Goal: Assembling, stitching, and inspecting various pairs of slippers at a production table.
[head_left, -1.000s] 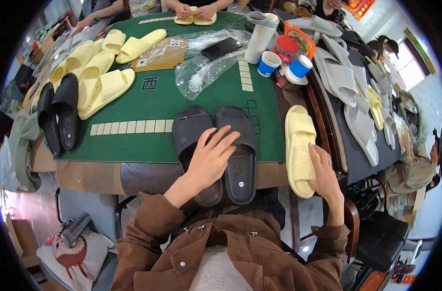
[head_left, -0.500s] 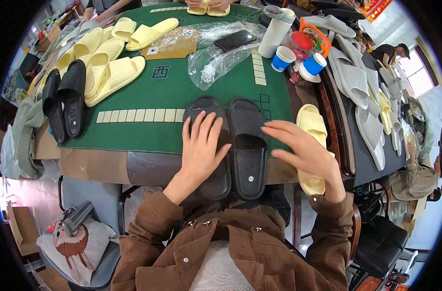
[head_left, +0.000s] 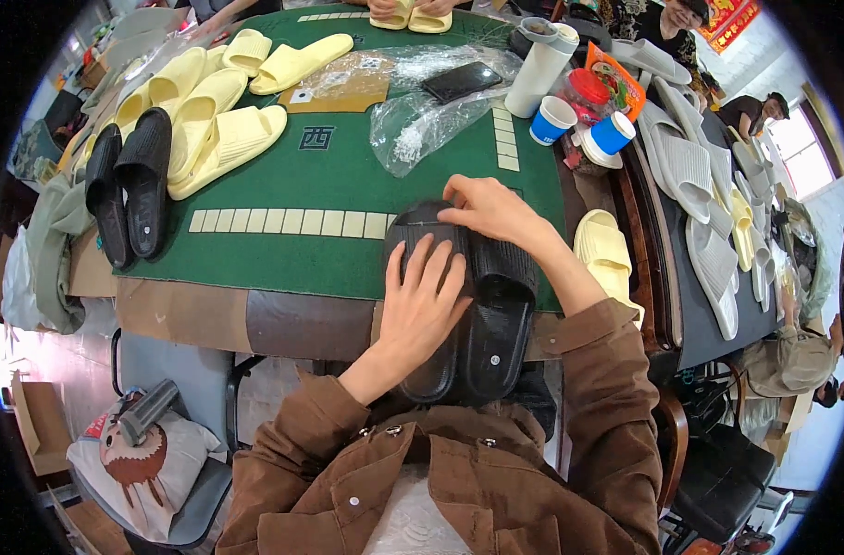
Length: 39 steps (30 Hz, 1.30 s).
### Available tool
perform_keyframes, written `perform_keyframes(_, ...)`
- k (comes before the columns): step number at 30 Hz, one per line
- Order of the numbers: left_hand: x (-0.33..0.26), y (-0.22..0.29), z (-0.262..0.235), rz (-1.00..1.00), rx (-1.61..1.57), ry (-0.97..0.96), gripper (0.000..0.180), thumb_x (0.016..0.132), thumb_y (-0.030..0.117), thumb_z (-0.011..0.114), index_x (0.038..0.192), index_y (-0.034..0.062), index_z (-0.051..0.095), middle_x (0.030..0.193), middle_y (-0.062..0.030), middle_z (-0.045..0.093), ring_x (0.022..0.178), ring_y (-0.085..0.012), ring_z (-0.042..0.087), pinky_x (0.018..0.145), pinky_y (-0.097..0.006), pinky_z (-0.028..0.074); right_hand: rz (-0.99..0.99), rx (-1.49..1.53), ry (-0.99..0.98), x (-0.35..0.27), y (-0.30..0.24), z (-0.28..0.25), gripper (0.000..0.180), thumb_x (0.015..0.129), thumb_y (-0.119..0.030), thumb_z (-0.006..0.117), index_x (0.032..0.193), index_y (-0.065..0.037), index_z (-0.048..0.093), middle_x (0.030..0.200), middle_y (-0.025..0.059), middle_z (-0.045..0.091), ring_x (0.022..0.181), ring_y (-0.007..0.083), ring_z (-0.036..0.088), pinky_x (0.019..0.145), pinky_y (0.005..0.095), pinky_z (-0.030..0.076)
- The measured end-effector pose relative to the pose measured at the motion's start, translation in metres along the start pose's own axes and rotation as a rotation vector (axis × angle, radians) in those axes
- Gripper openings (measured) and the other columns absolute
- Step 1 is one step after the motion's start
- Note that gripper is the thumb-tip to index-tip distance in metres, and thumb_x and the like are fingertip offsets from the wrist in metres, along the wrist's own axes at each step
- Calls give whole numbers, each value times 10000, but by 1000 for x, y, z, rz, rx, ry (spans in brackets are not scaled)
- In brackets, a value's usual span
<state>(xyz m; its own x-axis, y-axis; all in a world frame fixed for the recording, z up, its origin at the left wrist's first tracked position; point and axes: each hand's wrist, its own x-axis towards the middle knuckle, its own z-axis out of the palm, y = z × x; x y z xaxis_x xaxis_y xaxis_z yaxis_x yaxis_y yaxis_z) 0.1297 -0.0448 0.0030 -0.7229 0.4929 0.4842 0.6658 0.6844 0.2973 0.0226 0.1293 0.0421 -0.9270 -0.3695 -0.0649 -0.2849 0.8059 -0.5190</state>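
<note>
A pair of black slippers stands side by side at the table's near edge, toes pointing away from me. My left hand (head_left: 422,301) lies with fingers spread over the strap of the left black slipper (head_left: 428,365). Close to that slipper's toe is my right hand (head_left: 491,211), its fingers bent and its thumb apart from them, with nothing visible between. Whether its fingertips touch the toe I cannot tell. My right forearm passes beside the right black slipper (head_left: 496,347), whose toe is partly hidden.
Another black pair (head_left: 144,185) and several cream slippers (head_left: 228,148) lie at the left. One cream slipper (head_left: 602,254) lies at the right, near paper cups (head_left: 553,120), a white bottle (head_left: 539,74) and grey slippers (head_left: 681,166). A phone (head_left: 461,81) rests on plastic film. Across the table, a person holds cream slippers (head_left: 411,16).
My right hand has moved left, from beside the right slipper to the left slipper's toe. Both black slippers sit slightly further right and nearer in the picture, with my left hand still on the strap.
</note>
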Motion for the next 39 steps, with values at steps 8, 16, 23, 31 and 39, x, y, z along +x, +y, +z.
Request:
perform_keyframes(8,0,-3,2,13,-5,19,581,729,241,741,1214,42,490,1288,-149,452,1265,-347,385,1058,-557,256,-120,-4,-32,1,15,-2,262,815,-152,640,1033,-9,607,802,153,658,757,320,638,680,409,498)
perform_keyframes(16,20,-18,-8,-23,-200,115,331,827,235,649,1085,41,573,1113,-99,581,1105,-286,514,966,-460,352,-164,-202,264,-18,22,-14,127,817,-85,564,906,-12,619,746,166,641,706,323,637,647,387,495)
perform_keyframes(23,76,-43,-3,-198,-270,-16,144,851,157,604,919,32,628,857,-118,645,842,-310,612,734,-407,481,-39,232,299,-30,17,1,104,834,-49,526,899,25,556,658,100,611,607,161,616,564,304,472)
perform_keyframes(31,98,-36,24,-296,-365,15,121,847,134,567,844,18,600,814,-162,651,780,-373,629,667,-469,492,47,506,374,-29,21,29,102,862,-43,521,942,14,546,688,78,611,605,134,589,575,276,477)
perform_keyframes(39,94,-36,25,-327,-316,42,99,829,110,551,797,19,573,805,-162,646,755,-377,622,649,-474,486,-101,239,574,-28,29,34,105,730,-60,600,813,1,581,822,159,567,846,336,572,766,406,456)
